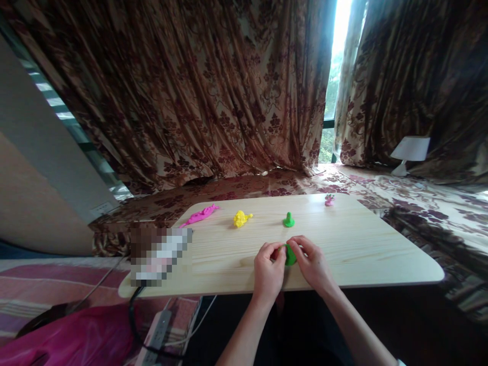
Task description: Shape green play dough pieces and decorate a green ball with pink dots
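Note:
Near the front edge of the pale wooden table [358, 244], both hands pinch a flattened green lump of modelling clay [291, 255]. My left hand [269, 268] grips its left edge with thumb and curled fingers. On its other side, the fingers of my right hand [310, 262] close on the upper right edge. Part of the lump is hidden behind the fingers. Just beyond the hands stands a green clay piece [288, 220] with a wide base and an upright knob. A lumpy yellow clay piece [240, 219] with a thin tail lies to its left.
A long pink clay piece [200, 216] lies at the table's back left, and a small pink figure [330, 200] at the back right. A blurred-out object [162, 256] with a black cable covers the left end. A white lamp [412, 150] stands beyond, near patterned curtains [229, 101].

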